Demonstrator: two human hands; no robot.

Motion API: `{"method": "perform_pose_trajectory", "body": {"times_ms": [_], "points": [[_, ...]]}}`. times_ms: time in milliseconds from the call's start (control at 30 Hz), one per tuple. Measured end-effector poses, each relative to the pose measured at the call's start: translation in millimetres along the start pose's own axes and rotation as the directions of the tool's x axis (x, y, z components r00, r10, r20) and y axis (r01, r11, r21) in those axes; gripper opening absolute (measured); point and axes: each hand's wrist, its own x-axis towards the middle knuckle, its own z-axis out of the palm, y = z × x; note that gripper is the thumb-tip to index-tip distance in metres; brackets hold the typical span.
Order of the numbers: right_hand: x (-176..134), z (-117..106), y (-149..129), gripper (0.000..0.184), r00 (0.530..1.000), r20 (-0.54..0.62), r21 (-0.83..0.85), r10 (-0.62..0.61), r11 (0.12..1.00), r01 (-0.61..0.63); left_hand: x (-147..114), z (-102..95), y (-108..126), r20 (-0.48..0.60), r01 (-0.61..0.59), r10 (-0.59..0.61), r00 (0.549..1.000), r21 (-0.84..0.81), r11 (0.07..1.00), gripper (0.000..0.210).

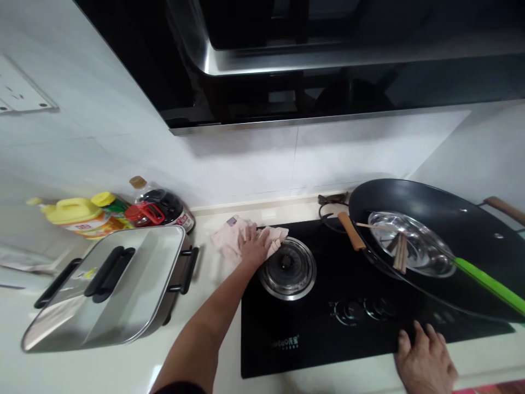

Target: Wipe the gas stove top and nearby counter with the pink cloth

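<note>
My left hand (253, 249) is pressed onto a pale pink cloth (227, 235), gripping it against the back left corner of the black glass gas stove (266, 323). Part of the cloth lies on the white counter and part reaches the rim of the left burner (287, 268). At the stove's front edge my right hand (426, 358) rests palm down, fingers stretched out and nothing held. It is to the right of the two control knobs (350, 312).
A large wok (410, 194) covers the right burner, holding a metal bowl (443, 265) and a green-handled utensil (490, 284). A lidded electric pan (135, 295) stands left, before several bottles (82, 216). The range hood (328, 93) hangs low above.
</note>
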Motion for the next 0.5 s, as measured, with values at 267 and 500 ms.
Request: {"method": "perform_pose_trajectory", "body": {"times_ms": [267,500], "points": [[0.0,-1.1,-1.2,0.071,1.0,0.012,0.004,0.017,1.0,-0.017,-111.5,-6.5,0.5,-0.043,0.072,-0.072,0.996,0.01,0.997,0.051],[-0.3,2.7,5.5,0.071,1.0,-0.002,0.011,-0.011,1.0,0.011,-184.2,-9.3,19.6,0.028,-0.051,0.052,0.998,-0.049,0.998,0.052]]}}
